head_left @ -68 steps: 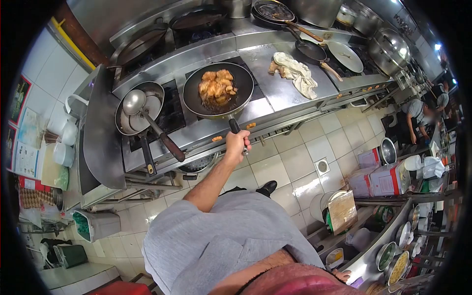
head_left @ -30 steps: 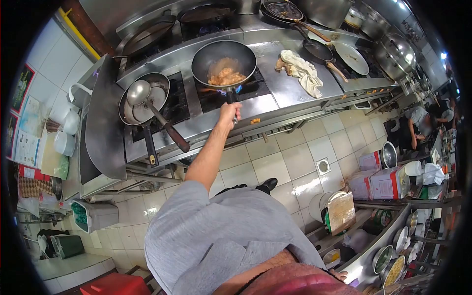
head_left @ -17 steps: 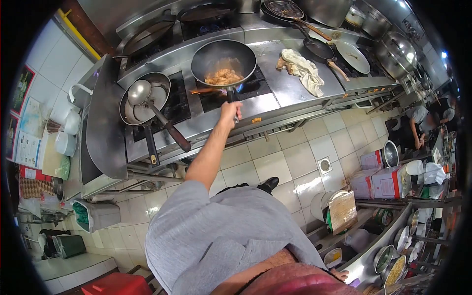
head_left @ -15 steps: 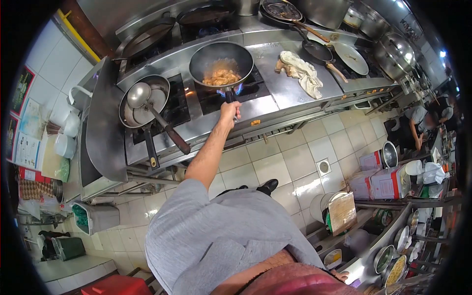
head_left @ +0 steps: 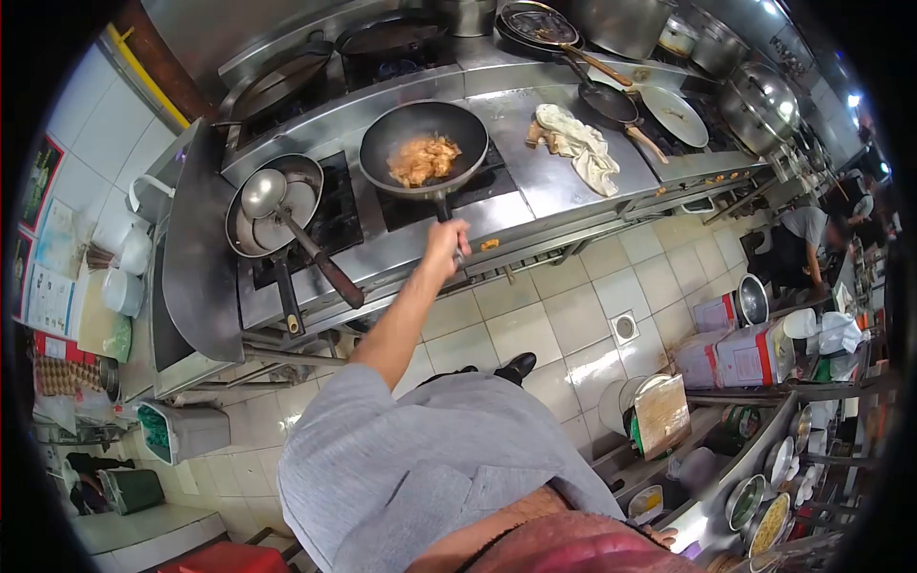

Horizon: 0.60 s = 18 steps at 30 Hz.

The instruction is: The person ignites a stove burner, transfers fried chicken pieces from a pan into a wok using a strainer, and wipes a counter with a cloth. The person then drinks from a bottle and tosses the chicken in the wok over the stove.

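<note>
My left hand [head_left: 446, 245] is closed around the handle of a dark frying pan [head_left: 382, 118] over the front burner. Browned, sauced pieces of food [head_left: 423, 160] lie in the pan; I cannot make out what they are. Left of it, a second pan [head_left: 312, 175] sits on the neighbouring burner with a steel ladle [head_left: 263, 194] resting in it, its dark handle hanging over the stove's front edge. My right hand [head_left: 661, 535] shows only in part at the lower right, its fingers stretched out against the edge of the opposite counter.
A crumpled cloth [head_left: 576, 148] lies on the steel stove top [head_left: 497, 196]. Further right are a small pan [head_left: 607, 103], an oval plate [head_left: 674, 116] and large pots. Tins [head_left: 748, 358] and bowls line the opposite counter. Two people stand at the far right.
My left hand has shifted the frying pan slightly down and left, tilting it. The flame seen beneath it is now hidden, and the food has moved within the pan.
</note>
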Motion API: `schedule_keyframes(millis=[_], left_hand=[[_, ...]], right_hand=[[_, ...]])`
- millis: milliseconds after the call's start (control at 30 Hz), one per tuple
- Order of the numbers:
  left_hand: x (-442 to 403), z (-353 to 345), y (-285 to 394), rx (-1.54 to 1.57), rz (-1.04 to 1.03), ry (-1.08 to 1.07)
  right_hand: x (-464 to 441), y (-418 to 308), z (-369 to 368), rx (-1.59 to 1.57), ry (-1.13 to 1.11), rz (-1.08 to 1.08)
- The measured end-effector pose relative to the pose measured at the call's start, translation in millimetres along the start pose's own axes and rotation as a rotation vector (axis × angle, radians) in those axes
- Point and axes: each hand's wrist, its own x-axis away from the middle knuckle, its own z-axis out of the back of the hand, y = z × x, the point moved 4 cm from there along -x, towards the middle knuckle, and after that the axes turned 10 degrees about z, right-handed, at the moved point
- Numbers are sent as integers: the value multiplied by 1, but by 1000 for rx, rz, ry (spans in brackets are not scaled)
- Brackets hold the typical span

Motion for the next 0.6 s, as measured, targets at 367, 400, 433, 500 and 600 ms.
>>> schedule_keyframes(millis=[367, 400, 433, 500, 600], left_hand=[[69, -33, 61, 268, 219, -167], [53, -28, 55, 213, 160, -204], [40, -18, 40, 6, -19, -176], [62, -15, 6, -108, -151, -66], [77, -2, -30, -135, -84, 58]], right_hand=[[42, -32, 54, 130, 557, 153], [45, -32, 52, 205, 634, 151], [49, -31, 56, 283, 713, 146], [54, -36, 68, 438, 875, 123], [47, -40, 63, 375, 794, 101]])
